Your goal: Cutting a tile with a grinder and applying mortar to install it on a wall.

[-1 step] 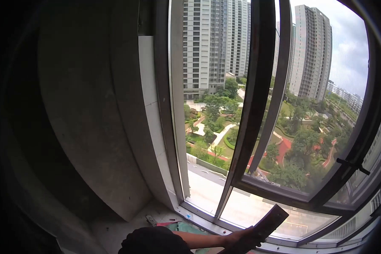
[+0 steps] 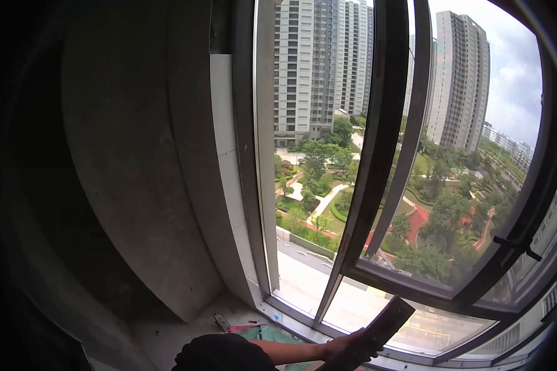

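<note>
My left hand [image 2: 341,347] reaches in from the lower edge, its black sleeve [image 2: 224,353] ending near the elbow. It is closed around a long, dark, flat rectangular strip [image 2: 384,324], whose material I cannot make out. The strip tilts up to the right, its far end in front of the low window pane [image 2: 353,301]. Fingertips show along the strip's lower right side. The strip's near end runs out of the picture at the bottom. My right hand does not show.
A tall dark-framed window [image 2: 377,154] stands ahead, with a latch handle [image 2: 517,247] at right. A bare grey wall [image 2: 124,154] rises on the left. Green sheeting [image 2: 272,334] and small debris lie on the floor by the metal sill [image 2: 284,316].
The strip in my left hand has shifted slightly to the left. The whole view has turned a little, so the window and wall sit slightly farther right.
</note>
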`<state>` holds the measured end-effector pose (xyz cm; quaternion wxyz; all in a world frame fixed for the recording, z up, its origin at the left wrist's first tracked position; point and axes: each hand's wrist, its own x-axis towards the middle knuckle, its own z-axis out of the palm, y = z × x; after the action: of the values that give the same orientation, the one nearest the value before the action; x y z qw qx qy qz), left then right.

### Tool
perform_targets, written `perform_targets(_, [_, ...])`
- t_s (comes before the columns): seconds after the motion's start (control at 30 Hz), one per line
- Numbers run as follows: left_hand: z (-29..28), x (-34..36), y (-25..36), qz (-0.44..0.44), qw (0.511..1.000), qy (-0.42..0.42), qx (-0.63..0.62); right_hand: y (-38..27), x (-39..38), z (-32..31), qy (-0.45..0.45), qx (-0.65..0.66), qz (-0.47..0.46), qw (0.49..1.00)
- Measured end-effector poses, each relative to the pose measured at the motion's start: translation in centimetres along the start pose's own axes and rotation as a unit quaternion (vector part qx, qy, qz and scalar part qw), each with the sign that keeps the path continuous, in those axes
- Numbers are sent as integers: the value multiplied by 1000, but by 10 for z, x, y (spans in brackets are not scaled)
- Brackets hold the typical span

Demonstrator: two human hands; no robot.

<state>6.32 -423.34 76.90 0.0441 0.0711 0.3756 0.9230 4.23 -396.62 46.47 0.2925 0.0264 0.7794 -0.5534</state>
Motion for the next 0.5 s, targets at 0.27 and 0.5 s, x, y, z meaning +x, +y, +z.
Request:
perform_targets(0.27, [-39, -111, 96, 209, 955, 161, -137, -47, 26, 35, -102, -141, -90, 981])
perform_targets(0.5, [-93, -198, 132, 353, 907, 160, -163, -89, 36, 145, -165, -211, -168, 949])
